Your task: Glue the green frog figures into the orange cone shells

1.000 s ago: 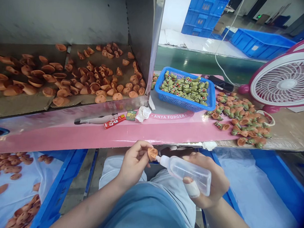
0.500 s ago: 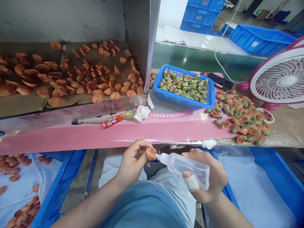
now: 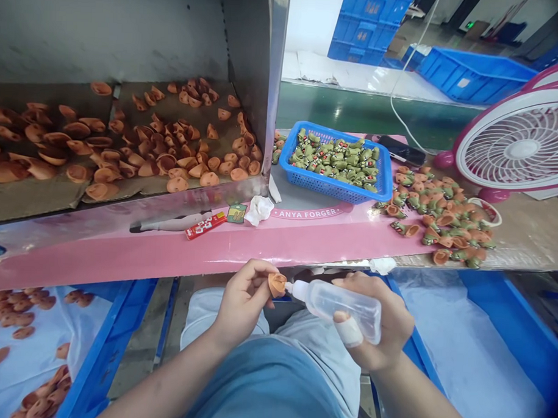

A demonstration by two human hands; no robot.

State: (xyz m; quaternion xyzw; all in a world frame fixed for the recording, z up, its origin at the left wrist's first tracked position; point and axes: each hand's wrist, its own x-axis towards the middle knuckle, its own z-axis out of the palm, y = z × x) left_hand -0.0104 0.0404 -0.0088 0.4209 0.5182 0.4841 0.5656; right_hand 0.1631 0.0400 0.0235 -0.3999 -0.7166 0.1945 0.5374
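Between the thumb and fingers of my left hand (image 3: 245, 299) is a small orange cup-shaped piece (image 3: 277, 285), its hollow side turned to the right. My right hand (image 3: 385, 319) is wrapped round a clear squeeze bottle (image 3: 346, 306) with a white cap, lying nearly level. The bottle's nozzle tip meets the right edge of the orange piece; whether it touches I cannot tell. A white wrap covers part of my right thumb. Both hands are above my lap, in front of the table's edge.
A metal-walled box (image 3: 248, 43) with many loose orange pieces stands at left. Beyond the pink table mat (image 3: 204, 255) is a blue basket (image 3: 335, 188) of green figures. Green-and-orange pieces (image 3: 443, 221) lie beside a fan (image 3: 521, 144). Blue crates (image 3: 111, 355) flank my legs.
The view has shifted slightly. Both hands keep nearly the same pose, with the bottle's nozzle still at the orange piece.
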